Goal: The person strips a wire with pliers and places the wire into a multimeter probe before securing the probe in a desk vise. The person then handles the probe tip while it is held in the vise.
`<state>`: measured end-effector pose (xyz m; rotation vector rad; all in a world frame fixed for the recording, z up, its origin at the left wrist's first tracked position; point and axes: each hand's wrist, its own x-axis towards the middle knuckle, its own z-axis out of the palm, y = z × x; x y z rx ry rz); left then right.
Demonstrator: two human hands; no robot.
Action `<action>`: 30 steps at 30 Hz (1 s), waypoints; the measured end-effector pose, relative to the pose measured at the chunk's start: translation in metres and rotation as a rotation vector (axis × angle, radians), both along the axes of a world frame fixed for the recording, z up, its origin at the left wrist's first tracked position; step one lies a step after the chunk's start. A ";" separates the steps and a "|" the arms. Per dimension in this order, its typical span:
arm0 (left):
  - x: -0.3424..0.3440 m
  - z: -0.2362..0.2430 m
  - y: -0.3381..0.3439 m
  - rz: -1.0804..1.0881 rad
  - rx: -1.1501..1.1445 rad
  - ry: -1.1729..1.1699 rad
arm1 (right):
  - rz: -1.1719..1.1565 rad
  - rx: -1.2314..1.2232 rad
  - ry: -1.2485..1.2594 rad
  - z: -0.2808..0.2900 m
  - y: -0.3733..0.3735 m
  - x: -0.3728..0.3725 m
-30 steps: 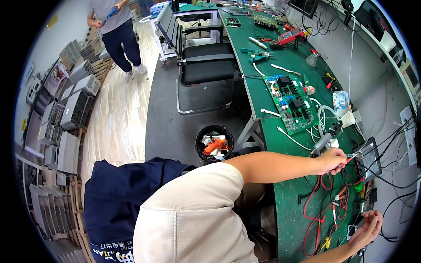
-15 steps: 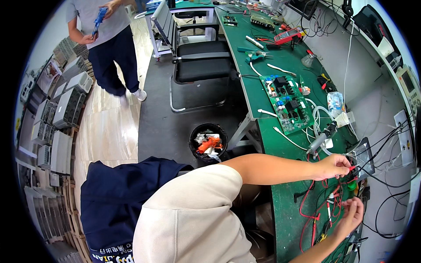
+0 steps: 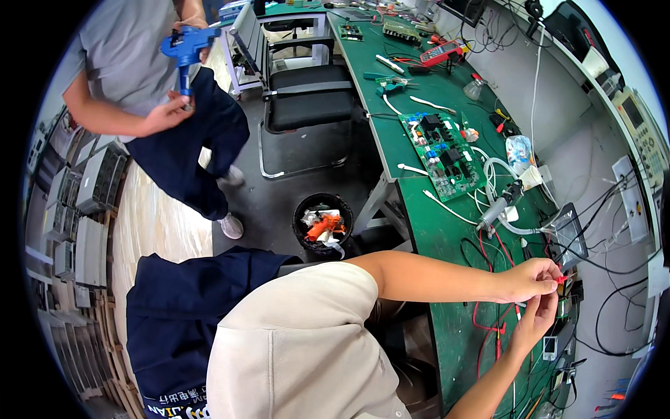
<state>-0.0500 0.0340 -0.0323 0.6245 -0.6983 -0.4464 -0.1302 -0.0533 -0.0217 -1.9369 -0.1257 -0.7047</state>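
At a green workbench, seen from the head camera, a person in a cream shirt reaches out both bare arms, the work gathered at the bench's wall side. The left hand pinches a small red connector in a narrow grip between thumb and fingertips, its bright end showing just past them. The right hand comes up beneath with its fingers bent, the tips at or very near those of the left; whether they touch, or whether this hand holds anything, cannot be told at this angle. Good handling here likely calls for a light, close pinch on the connector's coloured body rather than its wire, with the right hand bracing from below so the piece neither twists nor slips. Slack matters too: a red lead trails across the bench below the hands and a black cable arcs along the wall beyond them, and either could snag and tug at a fine grip. Sideways sweeps are best kept small, since a grey cylindrical tool lies near the left hand on the side toward a populated green circuit board, which sits farther along. Across the floor, a co-worker in a grey top holds a blue tool, well apart from the hands at the bench.
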 end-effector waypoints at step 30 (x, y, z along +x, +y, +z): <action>-0.100 -0.071 0.208 0.622 0.656 -0.440 | 0.337 0.469 0.272 0.008 0.001 -0.026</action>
